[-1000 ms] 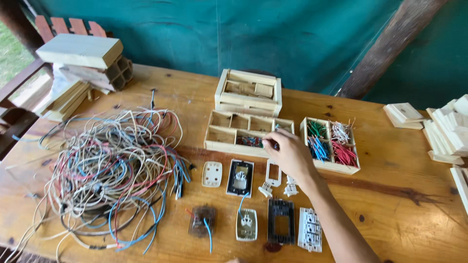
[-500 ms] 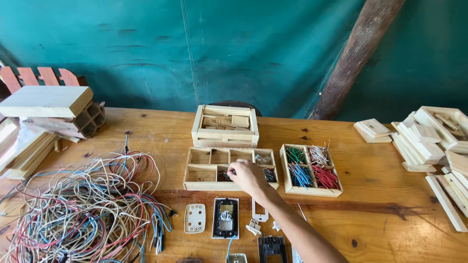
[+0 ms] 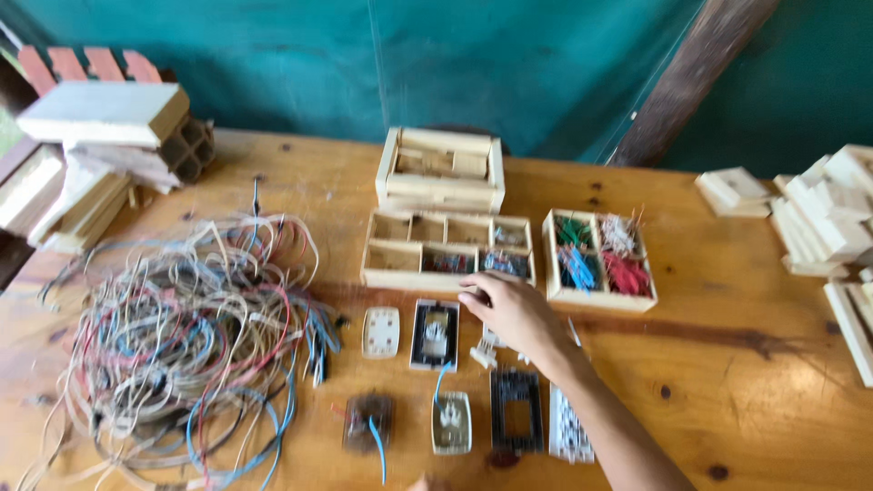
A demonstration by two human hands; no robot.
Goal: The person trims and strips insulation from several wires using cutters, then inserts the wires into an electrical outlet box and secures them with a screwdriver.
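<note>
Switch parts [image 3: 491, 350] under right hand [image 3: 514, 309]

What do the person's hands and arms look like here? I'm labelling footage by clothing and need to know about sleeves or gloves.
Only the right hand and its forearm show clearly. Both are bare: no glove, no sleeve, no watch, and no ring that can be made out through the blur. A blurred fingertip at the bottom edge may be the left hand.

Small white plastic parts [image 3: 486, 350] on table
</note>
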